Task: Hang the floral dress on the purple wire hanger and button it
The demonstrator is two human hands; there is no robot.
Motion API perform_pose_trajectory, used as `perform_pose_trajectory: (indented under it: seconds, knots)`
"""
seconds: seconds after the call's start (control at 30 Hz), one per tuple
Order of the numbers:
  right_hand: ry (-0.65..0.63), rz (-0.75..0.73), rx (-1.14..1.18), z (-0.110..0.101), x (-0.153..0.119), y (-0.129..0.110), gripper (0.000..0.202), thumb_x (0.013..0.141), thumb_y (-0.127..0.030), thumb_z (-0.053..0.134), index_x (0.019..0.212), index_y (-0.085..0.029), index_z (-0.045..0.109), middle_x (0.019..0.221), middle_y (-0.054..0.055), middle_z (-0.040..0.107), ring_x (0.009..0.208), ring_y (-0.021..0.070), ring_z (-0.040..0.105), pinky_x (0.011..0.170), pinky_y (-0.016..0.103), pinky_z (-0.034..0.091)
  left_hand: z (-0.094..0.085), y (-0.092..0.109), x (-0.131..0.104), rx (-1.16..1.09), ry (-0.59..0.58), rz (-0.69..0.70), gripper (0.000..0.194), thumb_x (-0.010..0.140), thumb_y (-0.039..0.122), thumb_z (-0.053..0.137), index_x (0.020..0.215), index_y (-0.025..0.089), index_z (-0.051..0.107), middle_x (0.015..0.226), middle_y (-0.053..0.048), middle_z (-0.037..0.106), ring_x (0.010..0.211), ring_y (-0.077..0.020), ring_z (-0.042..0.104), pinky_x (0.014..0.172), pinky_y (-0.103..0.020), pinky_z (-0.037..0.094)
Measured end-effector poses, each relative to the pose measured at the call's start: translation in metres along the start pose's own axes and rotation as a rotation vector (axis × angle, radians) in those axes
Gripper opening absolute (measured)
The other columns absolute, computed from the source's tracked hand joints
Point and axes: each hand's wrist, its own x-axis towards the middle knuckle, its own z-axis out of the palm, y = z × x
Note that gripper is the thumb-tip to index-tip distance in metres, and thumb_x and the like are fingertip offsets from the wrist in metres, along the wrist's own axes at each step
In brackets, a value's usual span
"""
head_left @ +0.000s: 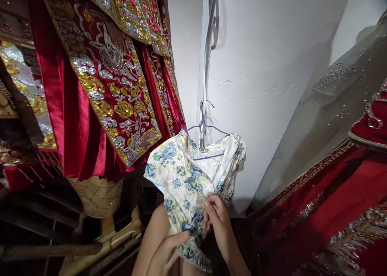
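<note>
A white dress-like top with blue and yellow flowers [181, 183] hangs in front of me on a thin purple hanger [216, 128]. The hanger's hook catches on a white strap [205, 78] that runs down the wall. Low on the left side of the garment, my left hand [167, 249] has thumb and fingers closed on the cloth near the gathered lower part. Higher and to the right, my right hand [217, 215] has its fingers curled and pinched together at the garment's front. What lies between those right fingertips is too small to tell.
A red costume with gold and silver embroidery [121, 90] hangs at the left. Beneath it stand wooden chair-like frames [102, 247]. Along the right side are sheer sparkling fabric [305, 118] and a red beaded garment [347, 191]. A white wall [260, 46] rises behind the hanger.
</note>
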Motion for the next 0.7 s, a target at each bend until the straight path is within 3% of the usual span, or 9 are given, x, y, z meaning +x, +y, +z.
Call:
perform_pose_trajectory:
  seconds: [0.1, 0.23, 0.37, 0.43, 0.5, 0.6, 0.63, 0.7]
  knots:
    - [0.084, 0.001, -0.011, 0.002, 0.012, 0.008, 0.046, 0.083, -0.065, 0.067, 0.091, -0.023, 0.049, 0.047, -0.01, 0.043, 0.036, 0.0105, 0.041, 0.04, 0.023, 0.03, -0.001, -0.011, 0.004, -0.059, 0.118, -0.002, 0.046, 0.061, 0.027, 0.082, 0.106, 0.023, 0.073, 0.102, -0.006, 0.076, 0.107, -0.0326, 0.069, 0.096, -0.042, 0.053]
    - [0.199, -0.013, 0.007, 0.0, 0.015, 0.016, 0.05, 0.08, -0.065, 0.07, 0.1, -0.025, 0.047, 0.054, -0.009, 0.048, 0.039, 0.0123, 0.043, 0.04, 0.025, 0.032, 0.0, -0.01, 0.005, -0.102, 0.19, -0.032, 0.052, 0.059, 0.019, 0.071, 0.111, 0.022, 0.07, 0.098, -0.005, 0.076, 0.106, -0.0315, 0.069, 0.095, -0.04, 0.053]
    - [0.15, -0.047, -0.045, 0.002, 0.015, 0.011, 0.041, 0.086, -0.063, 0.062, 0.081, -0.025, 0.049, 0.055, -0.008, 0.041, 0.043, 0.0102, 0.036, 0.042, 0.024, 0.03, -0.004, -0.004, -0.002, -0.125, 0.166, -0.136, 0.063, 0.059, 0.016, 0.071, 0.121, 0.022, 0.064, 0.107, -0.007, 0.075, 0.108, -0.0304, 0.069, 0.094, -0.039, 0.054]
    - [0.13, -0.065, -0.055, 0.004, 0.015, 0.006, 0.041, 0.088, -0.061, 0.058, 0.073, -0.024, 0.048, 0.055, -0.007, 0.039, 0.044, 0.0099, 0.034, 0.043, 0.024, 0.03, -0.009, -0.003, -0.001, -0.077, 0.197, -0.105, 0.067, 0.061, 0.018, 0.071, 0.127, 0.02, 0.06, 0.112, -0.01, 0.073, 0.109, -0.0317, 0.068, 0.095, -0.041, 0.054]
    - [0.135, -0.037, -0.065, 0.003, 0.013, 0.001, 0.041, 0.087, -0.058, 0.059, 0.068, -0.023, 0.047, 0.053, -0.007, 0.039, 0.044, 0.01, 0.035, 0.044, 0.024, 0.031, -0.016, -0.006, 0.003, 0.031, 0.328, 0.042, 0.064, 0.061, 0.023, 0.073, 0.124, 0.016, 0.06, 0.113, -0.013, 0.072, 0.11, -0.0342, 0.066, 0.097, -0.044, 0.052]
    - [0.191, -0.002, -0.106, -0.002, 0.006, -0.004, 0.041, 0.082, -0.053, 0.065, 0.062, -0.021, 0.048, 0.051, -0.005, 0.043, 0.045, 0.0099, 0.037, 0.046, 0.024, 0.03, -0.023, -0.013, 0.009, 0.213, 0.605, 0.451, 0.064, 0.068, 0.03, 0.075, 0.128, 0.016, 0.057, 0.129, -0.016, 0.064, 0.121, -0.0336, 0.06, 0.105, -0.045, 0.047]
    - [0.206, -0.006, -0.126, -0.004, 0.003, -0.006, 0.04, 0.081, -0.052, 0.066, 0.062, -0.021, 0.05, 0.051, -0.004, 0.045, 0.046, 0.0098, 0.038, 0.046, 0.024, 0.03, -0.024, -0.016, 0.01, 0.276, 0.637, 0.569, 0.064, 0.072, 0.031, 0.075, 0.132, 0.019, 0.054, 0.137, -0.015, 0.059, 0.126, -0.0319, 0.057, 0.109, -0.044, 0.045]
    - [0.19, -0.024, -0.168, -0.004, -0.002, -0.008, 0.04, 0.083, -0.052, 0.066, 0.062, -0.019, 0.056, 0.052, -0.003, 0.049, 0.046, 0.0095, 0.039, 0.047, 0.024, 0.03, -0.019, -0.022, 0.011, 0.423, 0.546, 0.692, 0.058, 0.079, 0.03, 0.073, 0.134, 0.022, 0.055, 0.145, -0.013, 0.054, 0.133, -0.0294, 0.052, 0.113, -0.043, 0.041]
